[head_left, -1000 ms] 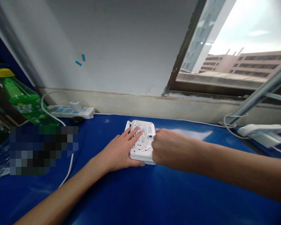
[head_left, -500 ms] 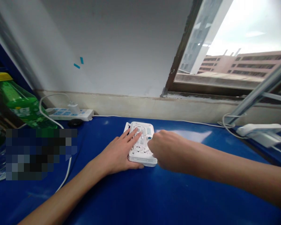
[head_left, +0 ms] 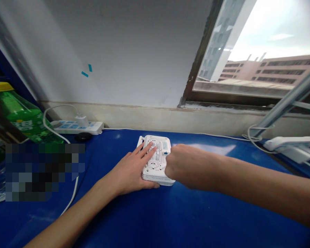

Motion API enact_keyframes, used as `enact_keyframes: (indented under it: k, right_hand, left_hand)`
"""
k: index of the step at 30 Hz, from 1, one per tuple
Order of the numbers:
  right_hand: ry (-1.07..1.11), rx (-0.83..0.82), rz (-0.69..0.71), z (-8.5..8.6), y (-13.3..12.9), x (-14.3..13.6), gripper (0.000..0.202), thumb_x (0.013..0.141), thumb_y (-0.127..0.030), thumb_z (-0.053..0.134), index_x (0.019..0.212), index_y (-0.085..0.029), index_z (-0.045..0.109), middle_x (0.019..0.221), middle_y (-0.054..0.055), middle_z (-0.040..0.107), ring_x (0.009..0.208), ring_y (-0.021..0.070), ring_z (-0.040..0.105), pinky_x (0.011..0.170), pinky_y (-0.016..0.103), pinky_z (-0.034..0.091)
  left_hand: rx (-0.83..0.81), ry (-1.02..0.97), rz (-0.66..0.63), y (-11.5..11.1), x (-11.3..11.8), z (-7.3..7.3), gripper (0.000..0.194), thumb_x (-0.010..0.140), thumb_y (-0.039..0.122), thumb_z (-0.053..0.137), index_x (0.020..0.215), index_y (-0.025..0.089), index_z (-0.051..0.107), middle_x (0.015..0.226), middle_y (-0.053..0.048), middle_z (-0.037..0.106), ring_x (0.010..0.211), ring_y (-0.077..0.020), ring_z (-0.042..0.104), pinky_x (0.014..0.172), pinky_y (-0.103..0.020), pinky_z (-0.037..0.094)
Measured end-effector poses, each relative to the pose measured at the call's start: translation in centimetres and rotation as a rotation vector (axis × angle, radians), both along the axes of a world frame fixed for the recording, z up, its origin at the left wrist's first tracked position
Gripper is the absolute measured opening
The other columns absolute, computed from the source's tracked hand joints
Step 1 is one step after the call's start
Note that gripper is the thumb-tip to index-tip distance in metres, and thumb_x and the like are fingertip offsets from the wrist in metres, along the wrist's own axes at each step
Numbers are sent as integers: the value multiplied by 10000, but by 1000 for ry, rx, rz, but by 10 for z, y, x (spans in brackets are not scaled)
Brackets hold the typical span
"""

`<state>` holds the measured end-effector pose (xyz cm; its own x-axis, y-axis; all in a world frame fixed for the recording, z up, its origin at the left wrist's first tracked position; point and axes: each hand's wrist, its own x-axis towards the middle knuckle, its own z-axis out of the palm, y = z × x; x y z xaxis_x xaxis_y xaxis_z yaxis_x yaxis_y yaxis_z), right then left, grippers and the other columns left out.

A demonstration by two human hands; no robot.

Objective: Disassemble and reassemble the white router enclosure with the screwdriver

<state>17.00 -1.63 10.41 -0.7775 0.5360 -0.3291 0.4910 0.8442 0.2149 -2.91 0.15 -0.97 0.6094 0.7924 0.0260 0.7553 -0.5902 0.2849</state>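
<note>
A white router (head_left: 160, 174) lies flat on the blue table, its vented, labelled underside facing up. A white antenna (head_left: 140, 141) shows along its far left edge. Across its left part rests my left hand (head_left: 131, 168), fingers spread on top and the thumb along the near edge, holding the router. My right hand (head_left: 182, 165) is closed in a fist at the router's right edge, hiding part of it. Whatever is inside that fist, if anything, is hidden.
At the left stand a green bottle (head_left: 26, 113) with a yellow cap and a white power strip (head_left: 93, 128) with a plugged charger (head_left: 82, 120). A white cable (head_left: 76, 187) runs forward. A metal pole (head_left: 281, 100) and white adapters (head_left: 294, 143) are at right.
My right fist has shifted very slightly to the right along with the view. My left hand stays on the router, which lies in about the same spot.
</note>
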Motion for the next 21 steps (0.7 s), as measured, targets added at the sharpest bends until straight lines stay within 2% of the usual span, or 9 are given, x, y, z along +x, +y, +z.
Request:
enact_keyframes:
  k: [3, 6, 13, 17, 19, 21]
  right_hand:
    - [-53, -12, -2, 1, 4, -1, 119, 798, -80, 697, 714, -162, 716, 622, 31, 671, 570, 138, 597, 560, 272, 360]
    - [-26, -43, -100, 1, 4, -1, 81, 791, -92, 681, 769, -141, 742, 630, 49, 681, 551, 137, 591, 550, 271, 359]
    - [17, -89, -283, 1, 2, -1, 152, 832, -132, 623, 824, -121, 775, 647, 88, 704, 532, 141, 602, 537, 266, 357]
    - [0, -115, -313, 9, 9, 8, 153, 834, -175, 645, 845, -168, 797, 745, 94, 753, 569, 173, 642, 505, 270, 325]
    - [81, -141, -337, 14, 11, 18, 158, 853, -222, 653, 881, -215, 808, 815, 80, 773, 636, 189, 677, 518, 264, 340]
    - [221, -198, -381, 18, 10, 31, 173, 886, -274, 642, 932, -253, 808, 860, 56, 781, 683, 181, 690, 541, 250, 372]
  left_hand:
    - [-3, -10, 2, 0, 0, 0, 1157, 747, 762, 677, 1628, 296, 89, 1699, -51, 29, 1556, -366, 82, 1190, -598, 288]
    - [-14, -13, 5, -1, 0, 1, 1161, 738, 754, 692, 1627, 297, 102, 1698, -60, 42, 1556, -368, 75, 1194, -606, 274]
    - [-46, -17, 14, -1, 1, 4, 1163, 732, 708, 727, 1626, 305, 101, 1697, -55, 28, 1555, -374, 52, 1182, -620, 289]
    - [-111, -19, 24, -1, 0, 11, 1188, 711, 690, 758, 1623, 301, 104, 1695, -54, 14, 1556, -370, 50, 1196, -622, 259]
    - [-156, -21, 2, 0, -7, 17, 1195, 695, 638, 802, 1619, 317, 116, 1697, -40, 18, 1558, -350, 48, 1229, -579, 205]
    - [-212, -8, -28, 3, -20, 24, 1136, 716, 519, 828, 1608, 371, 140, 1697, -2, 22, 1560, -324, 36, 1247, -541, 167]
